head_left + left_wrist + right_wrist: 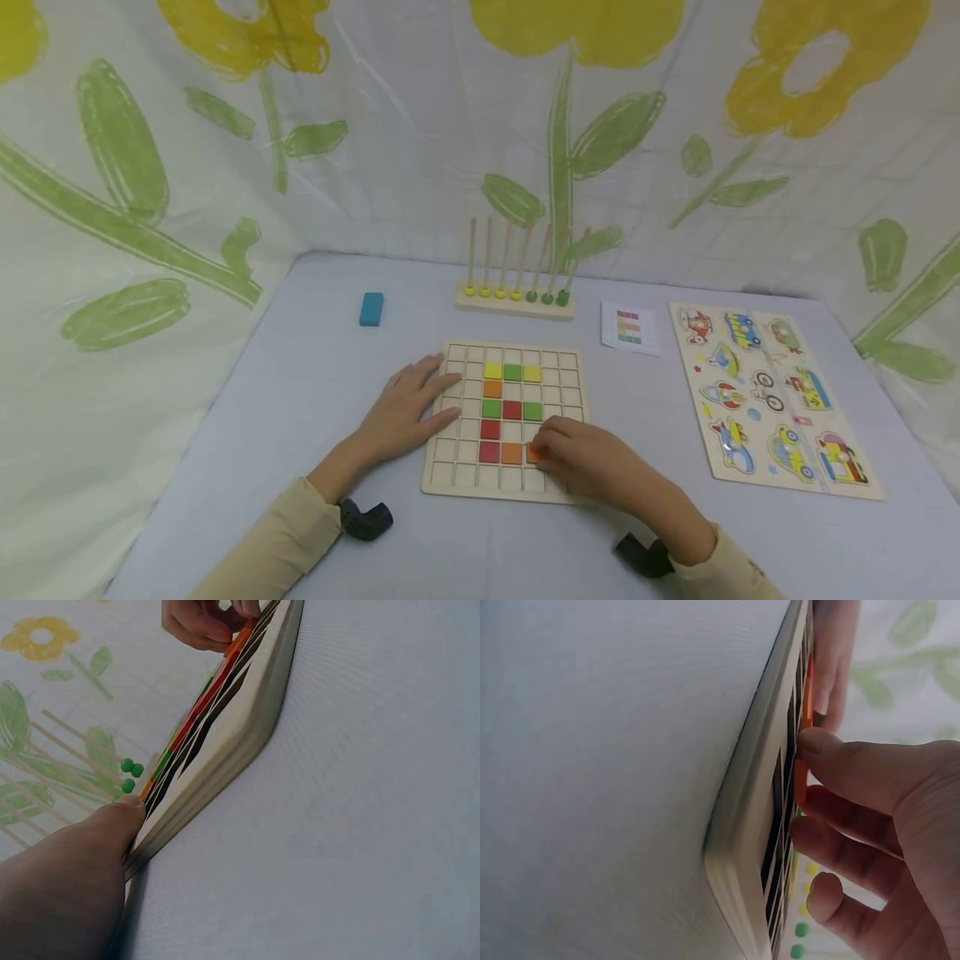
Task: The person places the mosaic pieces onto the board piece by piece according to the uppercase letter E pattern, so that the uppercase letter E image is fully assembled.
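A wooden grid board (467,481) lies on the table with several coloured square tiles in its cells. Across the top of the pattern run a yellow tile (492,371), a green tile (512,372) and another yellow one; red, orange and green tiles sit below. My right hand (588,458) pinches an orange tile (801,782) between thumb and fingers, at the right end of the lowest row of tiles. The left hand (408,411) rests on the board's left edge, fingers extended and spread; its thumb lies over the rim in the left wrist view.
Behind the board stands a peg rack (517,304) with yellow and green beads. A blue block (371,309) lies at the back left. To the right are a pattern card (630,328) and a wooden picture puzzle (750,433). A flowered curtain (420,167) hangs behind the table.
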{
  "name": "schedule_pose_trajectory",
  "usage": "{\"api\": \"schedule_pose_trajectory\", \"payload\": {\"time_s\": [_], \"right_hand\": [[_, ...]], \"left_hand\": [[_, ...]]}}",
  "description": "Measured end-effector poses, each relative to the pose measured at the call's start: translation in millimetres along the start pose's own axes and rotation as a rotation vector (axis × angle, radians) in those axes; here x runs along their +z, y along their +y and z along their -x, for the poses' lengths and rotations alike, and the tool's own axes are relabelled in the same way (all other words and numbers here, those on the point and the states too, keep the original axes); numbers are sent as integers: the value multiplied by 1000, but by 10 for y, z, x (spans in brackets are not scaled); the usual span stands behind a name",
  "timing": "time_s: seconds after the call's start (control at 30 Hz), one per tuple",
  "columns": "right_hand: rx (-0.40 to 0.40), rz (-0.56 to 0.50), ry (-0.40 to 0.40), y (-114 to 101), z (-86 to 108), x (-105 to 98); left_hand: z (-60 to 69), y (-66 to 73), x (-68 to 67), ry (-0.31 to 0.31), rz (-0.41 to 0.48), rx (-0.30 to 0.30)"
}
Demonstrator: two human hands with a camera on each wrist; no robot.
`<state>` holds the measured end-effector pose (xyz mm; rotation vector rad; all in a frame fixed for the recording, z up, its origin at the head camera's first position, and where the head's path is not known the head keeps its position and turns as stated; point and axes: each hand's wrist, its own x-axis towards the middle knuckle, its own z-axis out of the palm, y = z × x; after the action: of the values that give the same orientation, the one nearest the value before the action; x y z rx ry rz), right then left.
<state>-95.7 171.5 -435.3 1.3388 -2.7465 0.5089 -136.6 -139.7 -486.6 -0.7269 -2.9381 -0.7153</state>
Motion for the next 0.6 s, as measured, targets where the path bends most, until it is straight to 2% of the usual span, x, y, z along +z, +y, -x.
{"api": "schedule_pose_trajectory", "payload": {"time_s": [0.33,0.6], "right_hand": [[24,22,-48,-64,-48,-3],[14,23,-36,-83,-34,-2]], "left_hand": [[12,11,1,-4,3,-8],[15,24,-6,15,3,6]]}}
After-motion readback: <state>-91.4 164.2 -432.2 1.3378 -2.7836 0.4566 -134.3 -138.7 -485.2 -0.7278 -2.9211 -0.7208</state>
